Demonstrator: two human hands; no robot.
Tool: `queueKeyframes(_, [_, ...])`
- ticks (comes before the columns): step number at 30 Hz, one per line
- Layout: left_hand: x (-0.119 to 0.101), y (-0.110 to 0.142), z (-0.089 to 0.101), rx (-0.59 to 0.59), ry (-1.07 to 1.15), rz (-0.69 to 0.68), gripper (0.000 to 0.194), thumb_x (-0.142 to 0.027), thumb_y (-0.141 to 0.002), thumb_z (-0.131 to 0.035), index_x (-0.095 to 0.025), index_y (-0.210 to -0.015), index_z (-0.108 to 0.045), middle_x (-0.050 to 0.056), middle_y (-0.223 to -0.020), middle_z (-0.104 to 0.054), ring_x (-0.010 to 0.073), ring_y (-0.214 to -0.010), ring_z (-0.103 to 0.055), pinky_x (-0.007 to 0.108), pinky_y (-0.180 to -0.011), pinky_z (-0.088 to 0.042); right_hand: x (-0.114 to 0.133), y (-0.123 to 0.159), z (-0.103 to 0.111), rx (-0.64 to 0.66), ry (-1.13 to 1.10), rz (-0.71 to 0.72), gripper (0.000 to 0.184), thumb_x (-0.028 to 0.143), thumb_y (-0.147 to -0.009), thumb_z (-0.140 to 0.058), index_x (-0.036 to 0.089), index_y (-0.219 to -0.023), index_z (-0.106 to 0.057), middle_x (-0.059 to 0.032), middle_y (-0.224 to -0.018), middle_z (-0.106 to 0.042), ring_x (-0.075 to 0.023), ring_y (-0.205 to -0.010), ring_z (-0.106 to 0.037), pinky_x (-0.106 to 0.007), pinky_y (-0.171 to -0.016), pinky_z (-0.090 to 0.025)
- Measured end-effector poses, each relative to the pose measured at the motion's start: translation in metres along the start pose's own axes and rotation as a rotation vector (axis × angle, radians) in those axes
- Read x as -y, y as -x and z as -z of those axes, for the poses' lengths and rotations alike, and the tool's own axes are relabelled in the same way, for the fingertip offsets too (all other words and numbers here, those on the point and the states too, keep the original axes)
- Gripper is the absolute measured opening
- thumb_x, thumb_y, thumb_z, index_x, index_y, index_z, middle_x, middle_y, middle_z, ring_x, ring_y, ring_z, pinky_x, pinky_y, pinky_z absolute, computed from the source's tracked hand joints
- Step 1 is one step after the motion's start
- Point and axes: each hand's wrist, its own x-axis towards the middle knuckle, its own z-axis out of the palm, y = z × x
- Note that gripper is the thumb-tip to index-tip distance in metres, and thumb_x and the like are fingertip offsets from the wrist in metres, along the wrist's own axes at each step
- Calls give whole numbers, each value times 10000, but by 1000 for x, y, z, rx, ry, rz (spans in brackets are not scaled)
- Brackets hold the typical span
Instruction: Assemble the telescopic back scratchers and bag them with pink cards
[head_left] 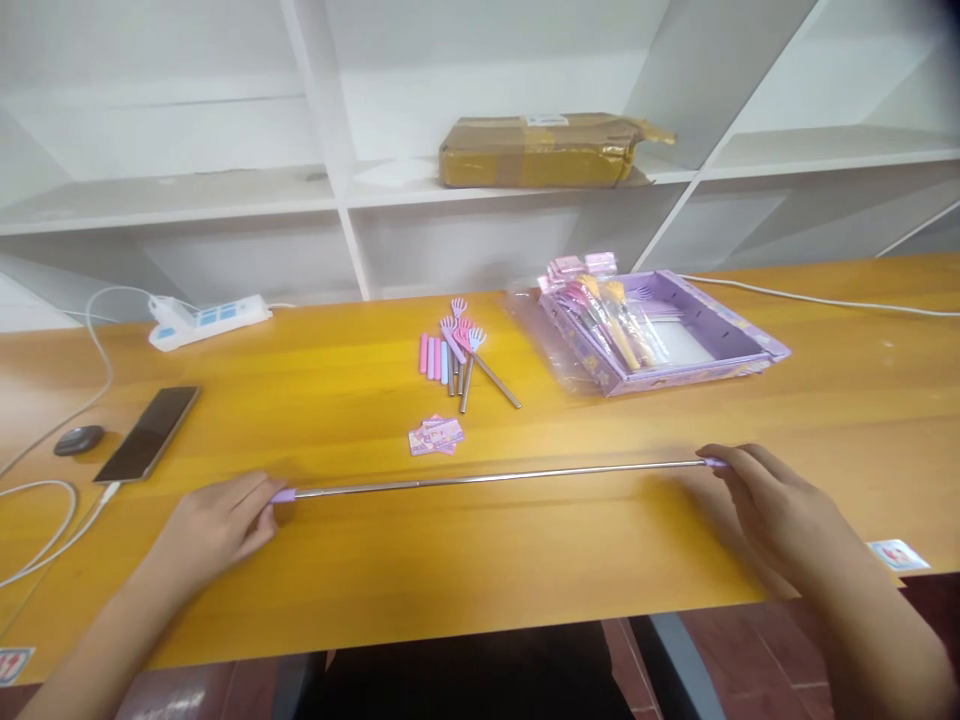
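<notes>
Left side first: the left hand is closing to a narrow pinch, fingers curling, thumb pressing on the lilac sleeve at the rod's left end. The thin silvery metal rod, stepped in sections, is spanning the gap between the hands, nearly level, lying along the near part of the wooden table; cannot tell if its middle is touching. Just beyond it, small pink-and-purple cards are overlapping; behind those, loose pastel tubes are lining up beside a pile of claw-headed metal sticks. Farther right, a purple patterned open box is holding bagged pieces. The small lilac end piece is sitting in the fingertips of the right hand, which is pinching nearly shut, palm down, blurring slightly. Handling judgement: gripping only the ends and pulling evenly, wrists staying in line, is sparing the slim sections from bending.
</notes>
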Motion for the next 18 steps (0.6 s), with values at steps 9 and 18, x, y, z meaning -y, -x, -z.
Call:
queueKeyframes(9, [-74, -34, -4, -94, -20, -195, 348, -41, -979, -609, -168, -1303, -623, -4, -877, -777, 137, -653, -722, 276, -590, -548, 73, -22, 14, 68, -97, 343, 321, 92, -1031, -450, 219, -1239, -658, -82, -1073, -765, -183, -770, -738, -274, -673, -541])
queueKeyframes(18, [-135, -68, -22, -105, 96, -102, 303, -85, -983, -554, -192, -1243, -669, 7, -906, -791, 142, -691, -759, 268, -612, -587, 173, -47, 10, 101, -98, 405, 356, -63, -948, -445, 192, -1126, -619, -25, -873, -661, -171, -694, -625, -299, -650, -393])
